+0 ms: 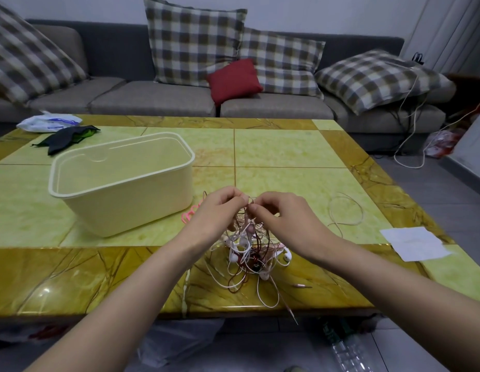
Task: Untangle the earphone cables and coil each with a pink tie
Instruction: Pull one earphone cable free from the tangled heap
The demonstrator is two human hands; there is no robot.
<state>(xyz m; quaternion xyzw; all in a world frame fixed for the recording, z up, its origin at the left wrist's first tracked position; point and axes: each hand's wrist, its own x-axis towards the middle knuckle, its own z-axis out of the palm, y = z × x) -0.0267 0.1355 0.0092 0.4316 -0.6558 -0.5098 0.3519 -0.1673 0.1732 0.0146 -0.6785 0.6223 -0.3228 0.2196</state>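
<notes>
Starting over on the left: the cream plastic tub [126,208] stands on the yellow marble table [287,151], and from here it looks to have nothing in it. No finished coil is anywhere in sight. Just beside the tub's near right corner lie the pink ties [189,214], partly hidden behind the wrist, none of them wrapped round anything. So by my reckoning this job is in its early going.

Now the left hand [220,210]: it is raised above the table, fingers curled in, thumb and fingertips pinching a strand at the very top of the bundle. Below and between the 2 hands hangs the tangle of earphone cables [246,253], white, pink and dark red wires all knotted together, earbuds dangling in the middle, the lower loops spilling onto the near edge of the table and 1 plug end trailing over it.

The right hand [281,213] is up alongside, almost touching the left, its fingers bent and nipping the same knot of strands from the other side. Both are grasping cable, neither is free.

Further right, 1 pale cable [346,213] lies well apart from the mass in a loose loop, seemingly free but neither coiled nor tied. Beyond it sits a sheet of white paper [414,242].

What's left, I'd say: nearly all the separating, and every coil and tie.
</notes>
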